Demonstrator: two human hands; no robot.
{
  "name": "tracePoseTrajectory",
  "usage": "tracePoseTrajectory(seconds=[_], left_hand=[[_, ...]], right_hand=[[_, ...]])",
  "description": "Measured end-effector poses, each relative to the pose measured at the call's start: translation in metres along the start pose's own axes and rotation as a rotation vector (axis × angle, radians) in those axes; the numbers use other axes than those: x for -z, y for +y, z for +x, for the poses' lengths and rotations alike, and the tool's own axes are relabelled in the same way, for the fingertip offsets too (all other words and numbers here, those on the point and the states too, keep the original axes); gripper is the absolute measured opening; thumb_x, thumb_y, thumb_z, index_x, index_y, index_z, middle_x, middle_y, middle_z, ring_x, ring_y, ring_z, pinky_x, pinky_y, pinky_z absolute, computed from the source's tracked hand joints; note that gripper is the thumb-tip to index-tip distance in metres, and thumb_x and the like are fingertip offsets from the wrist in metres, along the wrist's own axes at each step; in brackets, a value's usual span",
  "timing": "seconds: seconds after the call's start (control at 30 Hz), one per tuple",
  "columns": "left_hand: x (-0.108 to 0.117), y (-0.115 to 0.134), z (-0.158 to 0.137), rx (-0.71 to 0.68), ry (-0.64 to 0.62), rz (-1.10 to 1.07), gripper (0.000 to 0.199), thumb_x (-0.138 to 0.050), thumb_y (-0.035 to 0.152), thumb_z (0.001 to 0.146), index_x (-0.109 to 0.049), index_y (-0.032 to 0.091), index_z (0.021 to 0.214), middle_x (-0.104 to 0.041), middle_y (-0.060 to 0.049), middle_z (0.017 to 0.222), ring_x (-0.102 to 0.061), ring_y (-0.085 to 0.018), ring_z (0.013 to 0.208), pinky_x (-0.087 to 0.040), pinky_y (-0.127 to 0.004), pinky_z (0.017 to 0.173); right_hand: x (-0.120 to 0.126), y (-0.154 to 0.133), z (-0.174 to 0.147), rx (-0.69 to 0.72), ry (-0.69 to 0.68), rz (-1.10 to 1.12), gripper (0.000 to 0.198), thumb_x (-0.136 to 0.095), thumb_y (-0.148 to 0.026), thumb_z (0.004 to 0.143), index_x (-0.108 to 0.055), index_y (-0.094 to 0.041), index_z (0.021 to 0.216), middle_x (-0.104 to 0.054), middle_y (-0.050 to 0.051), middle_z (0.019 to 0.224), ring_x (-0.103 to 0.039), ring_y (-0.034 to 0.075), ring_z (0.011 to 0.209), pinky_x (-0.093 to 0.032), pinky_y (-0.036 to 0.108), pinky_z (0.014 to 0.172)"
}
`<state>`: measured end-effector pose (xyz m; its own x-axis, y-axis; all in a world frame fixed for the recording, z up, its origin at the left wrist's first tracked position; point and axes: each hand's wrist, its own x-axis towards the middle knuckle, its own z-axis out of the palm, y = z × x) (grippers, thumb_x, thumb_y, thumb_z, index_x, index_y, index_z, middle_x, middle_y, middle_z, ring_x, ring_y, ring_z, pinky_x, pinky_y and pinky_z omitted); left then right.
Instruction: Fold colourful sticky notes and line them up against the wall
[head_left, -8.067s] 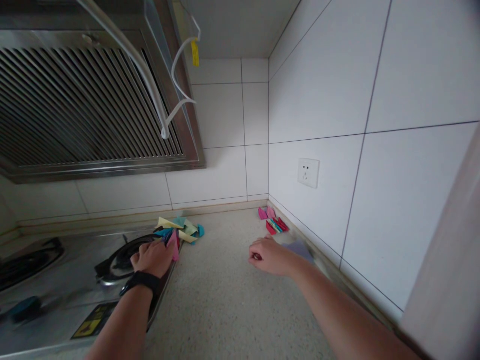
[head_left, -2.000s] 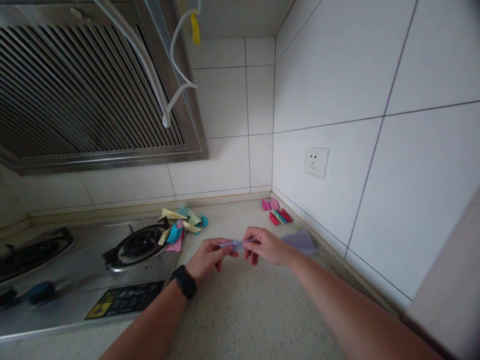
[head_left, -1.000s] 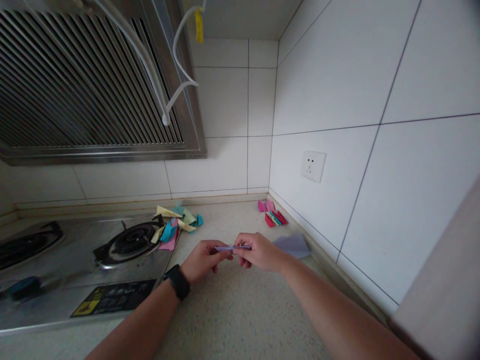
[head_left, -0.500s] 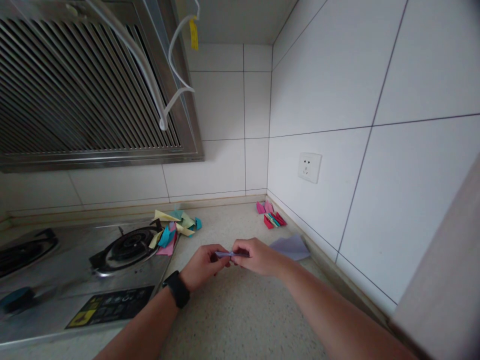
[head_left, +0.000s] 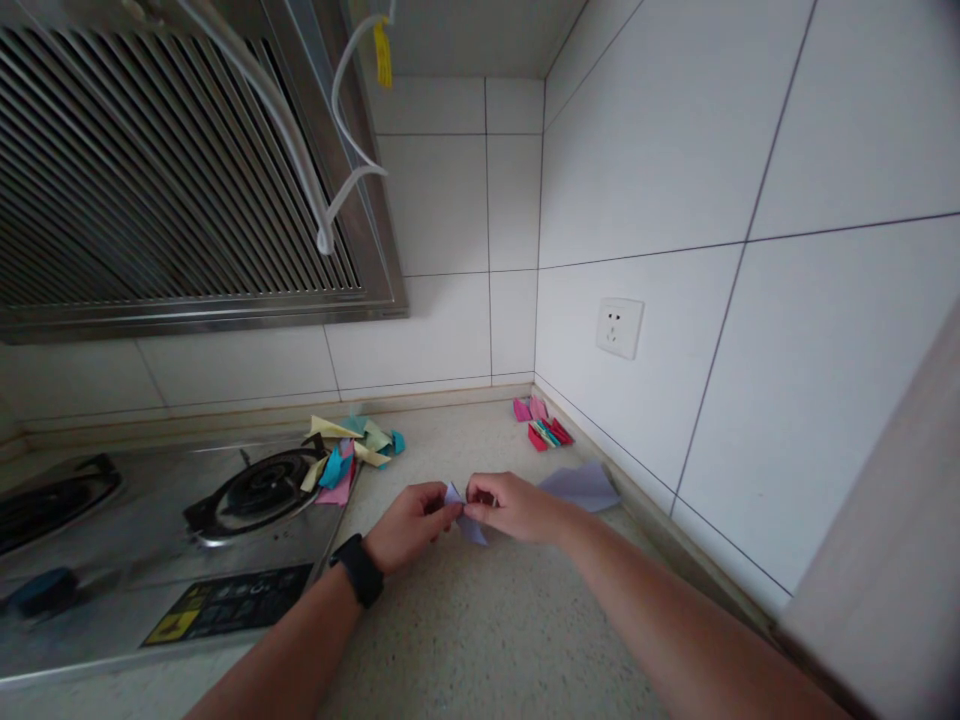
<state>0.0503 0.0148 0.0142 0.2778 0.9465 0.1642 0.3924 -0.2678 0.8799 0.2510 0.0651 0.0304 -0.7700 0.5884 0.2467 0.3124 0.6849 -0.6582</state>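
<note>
Head view — left hand (head_left: 409, 521) and right hand (head_left: 512, 506) both pinching lavender paper (head_left: 474, 531), folds unclear, larger purple sheet (head_left: 586, 486) nearby.

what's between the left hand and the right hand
A small lilac paper lies between them in the head view, pinched by the left hand and the right hand.

kitchen, with gas stove (head_left: 127, 580), hood (head_left: 180, 190)
</note>
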Motion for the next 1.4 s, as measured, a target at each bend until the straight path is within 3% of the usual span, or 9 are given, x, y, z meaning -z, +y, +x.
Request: tracePoseTrajectory(seconds=[0.27,0.47,0.63,0.8,1.1,1.23,1.4], left_hand=[[-0.003,0.003,-0.001,0.032,-0.047,-0.037,0.040,-0.053,0.052,0.084,-0.059,0.013,0.083,-0.049,0.004,0.060,-0.043,-0.009,0.051,-0.033,-0.020,0.048],[-0.005,0.004,-0.003,0.005,-0.061,-0.010,0.039,-0.050,0.050,0.087,-0.060,0.013,0.080,-0.051,0.003,0.057,-0.044,-0.009,0.050,-0.032,-0.020,0.047],[-0.004,0.006,-0.005,-0.051,-0.039,-0.024,0.037,-0.053,0.047,0.086,-0.062,0.013,0.077,-0.054,0.001,0.058,-0.046,-0.010,0.052,-0.035,-0.020,0.052],[-0.001,0.007,-0.007,-0.046,-0.121,-0.173,0.038,-0.055,0.049,0.086,-0.061,0.012,0.080,-0.054,0.001,0.059,-0.043,-0.008,0.050,-0.031,-0.019,0.048],[0.001,0.006,-0.008,0.009,-0.255,-0.125,0.043,-0.050,0.052,0.088,-0.064,0.011,0.090,-0.060,-0.002,0.067,-0.048,-0.009,0.053,-0.033,-0.018,0.048],[-0.002,0.003,-0.008,-0.041,-0.262,-0.062,0.039,-0.052,0.049,0.088,-0.065,0.012,0.081,-0.060,-0.002,0.067,-0.049,-0.010,0.058,-0.036,-0.020,0.055],[-0.001,0.004,-0.011,-0.067,-0.293,-0.061,0.043,-0.052,0.050,0.087,-0.063,0.012,0.071,-0.057,-0.001,0.062,-0.046,-0.010,0.057,-0.035,-0.020,0.057]], right_hand=[[-0.002,0.001,0.000,-0.017,0.051,0.037,0.019,-0.051,-0.034,0.088,-0.056,-0.018,0.081,-0.054,-0.003,0.066,-0.047,0.010,0.060,-0.034,0.020,0.056],[-0.003,0.010,0.002,-0.088,-0.067,0.160,0.019,-0.047,-0.035,0.091,-0.056,-0.018,0.088,-0.055,-0.003,0.069,-0.050,0.010,0.061,-0.036,0.019,0.055],[-0.002,0.011,0.004,-0.050,-0.067,0.237,0.021,-0.052,-0.037,0.090,-0.057,-0.018,0.085,-0.055,-0.002,0.072,-0.051,0.011,0.067,-0.040,0.021,0.063],[0.002,0.004,0.003,-0.056,-0.103,0.446,0.032,-0.057,-0.047,0.085,-0.056,-0.016,0.078,-0.053,-0.002,0.066,-0.051,0.011,0.063,-0.040,0.023,0.061],[0.001,0.003,0.002,-0.043,-0.116,0.423,0.032,-0.058,-0.046,0.085,-0.056,-0.015,0.078,-0.053,-0.002,0.067,-0.049,0.010,0.063,-0.039,0.022,0.061],[-0.001,0.012,0.002,-0.101,-0.200,0.362,0.029,-0.056,-0.044,0.087,-0.058,-0.016,0.085,-0.051,-0.003,0.068,-0.046,0.009,0.061,-0.036,0.021,0.058],[-0.001,0.011,0.002,-0.089,-0.206,0.434,0.030,-0.062,-0.045,0.082,-0.057,-0.015,0.086,-0.053,-0.002,0.073,-0.046,0.009,0.065,-0.036,0.021,0.060]])
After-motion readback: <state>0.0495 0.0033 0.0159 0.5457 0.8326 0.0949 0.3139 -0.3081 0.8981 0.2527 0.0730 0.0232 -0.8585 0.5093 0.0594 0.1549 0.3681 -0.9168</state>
